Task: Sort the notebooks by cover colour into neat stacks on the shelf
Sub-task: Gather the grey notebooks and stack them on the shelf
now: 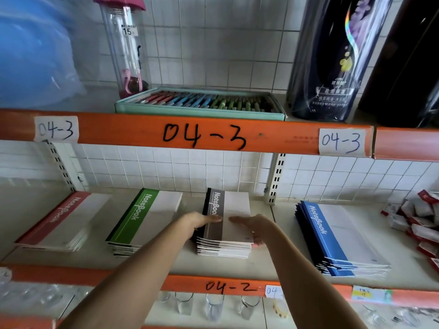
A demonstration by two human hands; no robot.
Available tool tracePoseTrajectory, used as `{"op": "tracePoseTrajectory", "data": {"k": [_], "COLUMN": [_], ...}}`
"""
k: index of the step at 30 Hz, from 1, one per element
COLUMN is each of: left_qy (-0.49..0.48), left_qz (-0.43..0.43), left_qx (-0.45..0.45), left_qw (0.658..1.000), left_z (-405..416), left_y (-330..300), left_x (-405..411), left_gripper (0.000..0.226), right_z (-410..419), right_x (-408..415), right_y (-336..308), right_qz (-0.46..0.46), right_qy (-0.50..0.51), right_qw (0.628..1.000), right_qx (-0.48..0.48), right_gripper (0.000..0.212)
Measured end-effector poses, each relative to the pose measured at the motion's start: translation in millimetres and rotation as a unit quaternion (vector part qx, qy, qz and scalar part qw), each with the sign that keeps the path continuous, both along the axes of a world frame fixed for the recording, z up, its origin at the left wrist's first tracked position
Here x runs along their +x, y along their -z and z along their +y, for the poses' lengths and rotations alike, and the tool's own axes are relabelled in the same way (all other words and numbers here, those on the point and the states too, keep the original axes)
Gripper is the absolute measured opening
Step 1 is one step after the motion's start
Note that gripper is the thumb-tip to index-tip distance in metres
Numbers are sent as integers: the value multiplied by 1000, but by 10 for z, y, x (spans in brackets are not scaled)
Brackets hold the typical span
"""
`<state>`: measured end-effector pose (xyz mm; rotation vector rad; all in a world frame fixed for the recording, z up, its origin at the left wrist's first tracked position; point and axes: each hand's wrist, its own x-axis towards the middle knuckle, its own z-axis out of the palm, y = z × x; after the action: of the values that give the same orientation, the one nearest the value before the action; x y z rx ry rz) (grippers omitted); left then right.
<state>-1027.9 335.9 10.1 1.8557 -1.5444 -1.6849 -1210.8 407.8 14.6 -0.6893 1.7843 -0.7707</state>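
Several notebook stacks lie on the middle shelf (261, 269): a red-banded stack (64, 222) at the left, a green-banded stack (140, 222), a grey-banded stack (230, 210) in the middle and a blue-banded stack (332, 236) at the right. My left hand (199, 222) lies on the grey stack's left side, thumb across the top cover. My right hand (254, 225) rests on the stack's top from the right, with fingers reaching down its right edge. Both hands flank the grey stack.
Red and white packets (418, 222) are piled at the shelf's right end. The upper shelf holds a tray of coloured pens (202, 103), a clear bottle (126, 48) and dark boxes (332, 58). Drinking glasses (213, 307) stand on the shelf below.
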Motion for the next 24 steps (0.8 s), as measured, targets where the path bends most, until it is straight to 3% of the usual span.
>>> {"op": "tracePoseTrajectory", "data": {"k": [2, 5, 6, 8, 9, 12, 14, 17, 20, 22, 24], "left_qy": [-12, -39, -54, -87, -97, -100, -110, -96, -72, -66, -63], "left_qz": [-6, 23, 49, 110, 128, 138, 150, 155, 152, 158, 148], "left_qx": [24, 34, 22, 18, 15, 27, 27, 4, 9, 8, 0], "left_qw": [1000, 998, 997, 990, 987, 985, 982, 983, 986, 985, 987], "left_z": [15, -154, -170, -249, -290, -333, -239, -249, -215, -244, -278], "left_y": [-84, -86, -95, 27, 88, 118, -50, 47, 79, 94, 152], "left_x": [25, 68, 56, -39, -82, -87, -29, -66, -109, -74, -60], "left_gripper": [88, 87, 82, 78, 87, 89, 72, 73, 72, 69, 92], "right_z": [-70, -153, -166, -132, -126, -111, -105, -94, -60, -47, -45], "right_x": [-25, -95, -63, 94, 161, 128, 21, 94, 122, 15, 10], "right_y": [-2, 14, 3, -73, -92, -154, -138, -55, -19, 46, 53], "right_qz": [19, 12, 13, -11, -17, -45, -54, -95, -132, -149, -138], "right_qy": [-29, -4, 30, 48, 39, 7, 36, 23, 10, 19, 17], "right_qw": [999, 1000, 999, 995, 992, 990, 989, 988, 985, 984, 985], "right_qx": [37, -3, -33, -90, -118, -133, -129, -116, -110, -97, -106], "right_gripper": [48, 92, 98, 91, 86, 72, 76, 98, 77, 75, 72]}}
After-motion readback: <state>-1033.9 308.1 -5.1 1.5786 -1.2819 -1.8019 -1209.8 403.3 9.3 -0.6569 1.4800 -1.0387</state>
